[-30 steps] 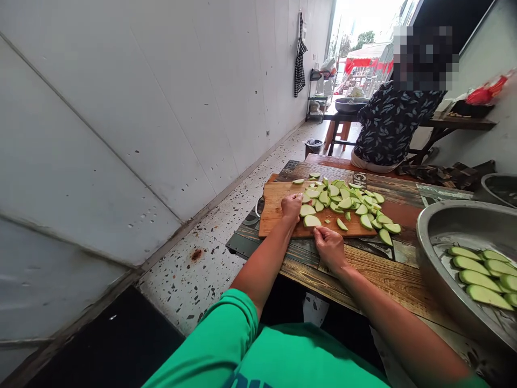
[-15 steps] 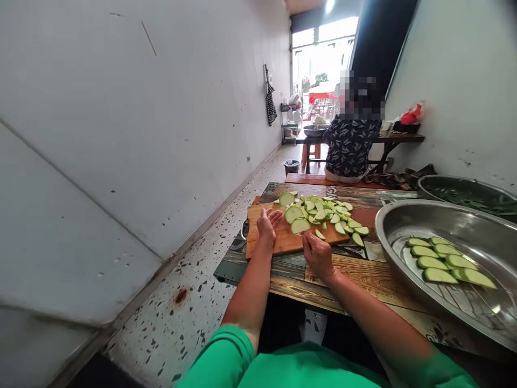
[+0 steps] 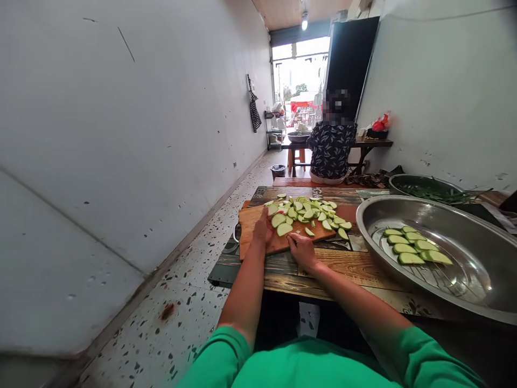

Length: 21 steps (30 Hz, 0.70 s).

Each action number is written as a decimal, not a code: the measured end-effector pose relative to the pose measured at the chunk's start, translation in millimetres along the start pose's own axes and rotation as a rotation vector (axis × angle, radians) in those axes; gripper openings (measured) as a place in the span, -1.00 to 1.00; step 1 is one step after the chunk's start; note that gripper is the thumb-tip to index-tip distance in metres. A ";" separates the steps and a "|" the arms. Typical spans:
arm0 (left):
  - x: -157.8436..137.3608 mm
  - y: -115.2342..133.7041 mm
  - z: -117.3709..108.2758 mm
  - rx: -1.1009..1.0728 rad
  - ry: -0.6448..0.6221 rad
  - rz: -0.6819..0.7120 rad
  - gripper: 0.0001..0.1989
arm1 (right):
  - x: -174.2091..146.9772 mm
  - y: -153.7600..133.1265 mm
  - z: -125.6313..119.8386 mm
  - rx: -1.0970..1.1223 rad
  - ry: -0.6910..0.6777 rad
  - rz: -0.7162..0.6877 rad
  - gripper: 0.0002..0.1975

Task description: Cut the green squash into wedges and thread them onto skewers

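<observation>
My right hand [image 3: 302, 250] is closed in a pinch at the near edge of a wooden cutting board [image 3: 251, 223]. It grips the near end of a skewer carrying a row of pale green squash slices [image 3: 284, 229]; the stick itself is barely visible. Beside the row's far end, my left hand [image 3: 263, 230] has its fingers stretched out, some partly hidden by the slices. Whether it touches them I cannot tell. A heap of loose cut squash slices [image 3: 309, 214] with green rinds covers the board's right side and spills onto the table.
To the right, a large steel basin [image 3: 365, 237] holds skewered squash slices [image 3: 405, 248]. Behind it stands another basin [image 3: 398, 180] with green leaves. The plank table [image 3: 339, 264] has its left edge near the board. A person [image 3: 331, 148] sits ahead, facing away.
My left hand has moved forward to the far end of the skewered row. My right hand keeps its pinch. The view has shifted, showing more of the right side.
</observation>
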<state>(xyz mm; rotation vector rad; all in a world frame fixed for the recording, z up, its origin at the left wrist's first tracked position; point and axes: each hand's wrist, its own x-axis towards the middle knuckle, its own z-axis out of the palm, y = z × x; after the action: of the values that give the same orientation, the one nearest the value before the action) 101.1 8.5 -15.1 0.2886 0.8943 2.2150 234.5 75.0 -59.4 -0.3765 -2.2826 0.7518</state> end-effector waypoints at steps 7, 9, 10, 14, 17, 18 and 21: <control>1.0 -2.4 4.2 -0.029 0.047 -0.186 -0.73 | 3.6 8.2 5.8 0.088 0.028 0.093 -0.65; -2.6 -5.7 7.2 0.014 0.083 -0.197 -0.77 | 5.9 8.7 3.2 0.118 0.049 0.106 -0.65; -5.0 -8.1 8.5 0.056 0.079 -0.208 -0.80 | 7.1 8.8 2.1 0.133 0.061 0.115 -0.65; -13.3 -15.3 12.2 0.208 0.063 -0.215 -0.89 | 10.0 8.6 1.8 0.206 0.099 0.152 -0.72; -13.7 -11.8 13.6 0.196 0.141 -0.105 -0.91 | 9.0 7.4 4.2 0.256 0.064 0.152 -0.74; -12.8 -9.4 14.0 0.183 0.177 -0.059 -0.92 | 8.3 6.9 5.2 0.262 0.036 0.149 -0.74; -9.7 -3.8 14.9 0.173 0.266 0.011 -0.93 | 7.0 5.6 7.3 0.281 -0.024 0.149 -0.76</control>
<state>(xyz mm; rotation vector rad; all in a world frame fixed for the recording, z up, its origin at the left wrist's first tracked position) 116.6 11.4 -6.2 0.0797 1.2338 2.2228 224.7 79.6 -63.4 -0.4090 -2.1481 1.1419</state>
